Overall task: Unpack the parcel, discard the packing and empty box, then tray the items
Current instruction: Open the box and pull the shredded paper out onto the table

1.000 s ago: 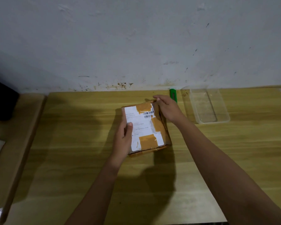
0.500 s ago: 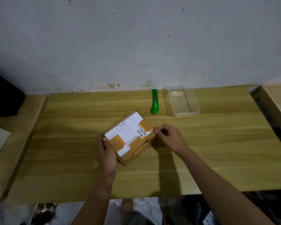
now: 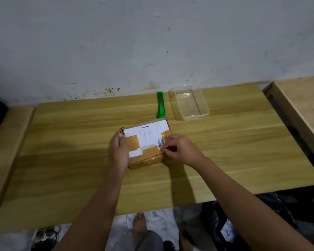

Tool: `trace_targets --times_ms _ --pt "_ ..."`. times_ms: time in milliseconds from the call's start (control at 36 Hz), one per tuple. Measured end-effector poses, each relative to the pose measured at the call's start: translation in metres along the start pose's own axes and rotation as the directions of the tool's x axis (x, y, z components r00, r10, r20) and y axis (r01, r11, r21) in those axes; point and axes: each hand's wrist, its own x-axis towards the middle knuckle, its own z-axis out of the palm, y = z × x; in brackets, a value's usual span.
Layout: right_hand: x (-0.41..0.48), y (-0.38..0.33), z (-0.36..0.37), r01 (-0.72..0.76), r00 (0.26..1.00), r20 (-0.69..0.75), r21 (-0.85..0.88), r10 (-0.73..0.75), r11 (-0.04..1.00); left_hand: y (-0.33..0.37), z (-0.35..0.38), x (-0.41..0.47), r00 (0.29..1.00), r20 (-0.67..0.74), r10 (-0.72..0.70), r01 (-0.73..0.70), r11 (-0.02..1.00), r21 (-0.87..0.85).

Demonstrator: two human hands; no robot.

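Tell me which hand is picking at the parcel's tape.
The right hand, pinching at the parcel's right edge; the left hand just steadies the opposite side.
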Motion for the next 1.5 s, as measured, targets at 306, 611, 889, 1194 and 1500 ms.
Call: trace_targets --times_ms 306,611,889,1194,1500 --pt "0.008 -0.013 -0.003 0.009 0.993 0.117 -0.01 -0.008 1.0 -0.004 -0.006 0.002 0.997 0.03 0.076 -0.078 0.995 0.068" --pt "0.016 -0.023 -0.004 0.033 0.986 0.168 -0.148 -0.007 0.988 -0.003 -0.007 -0.001 0.995 0.061 0.075 -0.078 0.996 0.048" --pt "0.005 -0.02 0.008 0.272 0.961 0.04 -0.287 -0.272 0.919 -0.001 -0.014 0.002 0.995 0.104 -0.01 0.016 0.998 -0.061" --pt "0.065 -0.037 -0.038 0.278 0.873 -0.332 -0.262 -0.357 0.924 0.007 -0.013 -0.007 0.994 0.093 0.063 -0.061 0.998 -0.025" --pt "0.131 -0.01 -0.022 -0.134 0.92 -0.338 0.201 0.197 0.971 0.001 -0.017 0.003 0.992 0.104 0.069 -0.07 0.998 0.007"
